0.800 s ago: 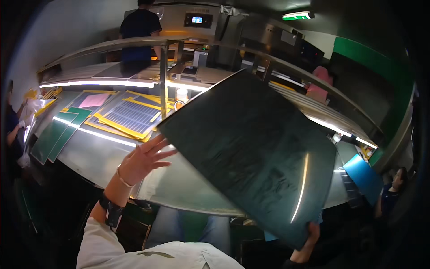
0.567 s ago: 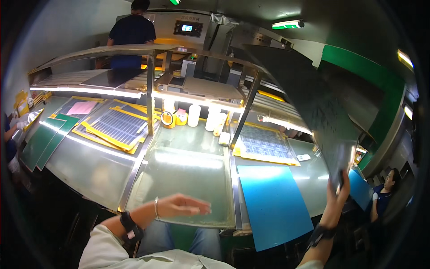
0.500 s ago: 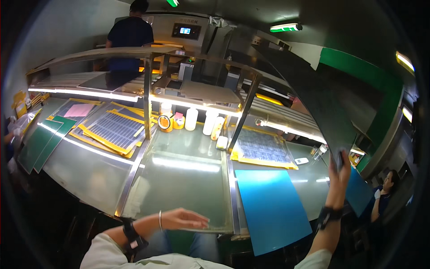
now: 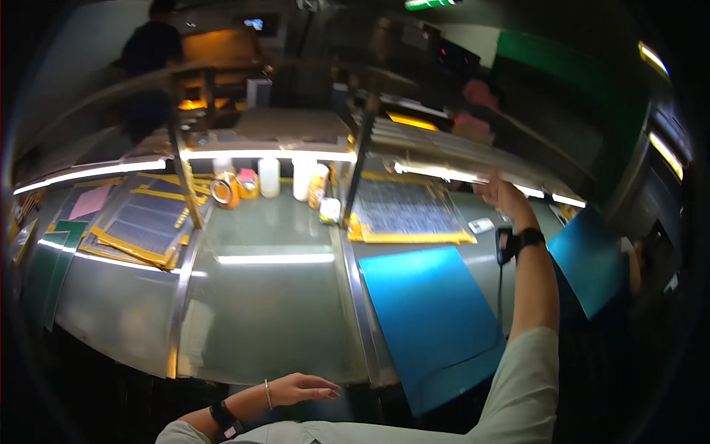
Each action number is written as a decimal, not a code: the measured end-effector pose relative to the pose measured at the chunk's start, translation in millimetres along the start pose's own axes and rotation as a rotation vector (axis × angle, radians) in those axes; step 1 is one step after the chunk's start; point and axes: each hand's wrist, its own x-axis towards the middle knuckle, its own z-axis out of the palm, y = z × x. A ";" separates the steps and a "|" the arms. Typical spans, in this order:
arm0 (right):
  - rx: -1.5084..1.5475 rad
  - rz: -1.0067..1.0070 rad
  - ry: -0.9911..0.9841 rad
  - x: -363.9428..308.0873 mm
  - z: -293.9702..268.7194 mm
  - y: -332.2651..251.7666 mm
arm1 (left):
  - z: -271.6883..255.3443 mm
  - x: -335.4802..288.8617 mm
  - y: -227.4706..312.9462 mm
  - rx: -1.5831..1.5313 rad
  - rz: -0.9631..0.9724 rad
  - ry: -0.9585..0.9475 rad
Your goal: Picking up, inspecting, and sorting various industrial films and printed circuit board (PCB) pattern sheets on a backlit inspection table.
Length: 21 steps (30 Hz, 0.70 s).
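My right hand [image 4: 505,198] reaches up and forward at the shelf's lit front edge. Its fingers are stretched out and somewhat blurred, with nothing visible in them. Over the near edge of the table hovers my left hand [image 4: 303,387], its fingers extended and holding nothing. To the left of my right forearm lies a blue sheet [image 4: 433,318], its near end jutting past the table edge. Behind that sheet sits a dark patterned panel [image 4: 403,207] with yellow edging. A small white object [image 4: 481,226] is on the table below my right hand.
A metal shelf [image 4: 429,144] with lamps under it spans the table, on posts. Bottles [image 4: 269,177] and tape rolls [image 4: 225,190] stand beneath it. Yellow-edged panels [image 4: 140,226] and green sheets [image 4: 59,259] lie left. At right, another blue sheet [image 4: 588,259] is beside a person.
The large dark board has left my right hand, which has moved up and left in view, its fingers now apart. The whole view has shifted; the left hand still hovers low.
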 end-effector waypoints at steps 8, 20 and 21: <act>-0.952 0.830 0.014 -305.4 -41.3 262.5 | 33.7 48.3 -52.4 0.079 -0.272 -0.184; 0.997 0.662 -0.021 -422.5 124.2 254.8 | 13.3 -28.0 -75.3 -0.310 -0.461 0.242; 1.072 0.612 0.053 -415.9 139.1 260.1 | 17.1 -30.9 -74.6 -0.304 -0.466 0.240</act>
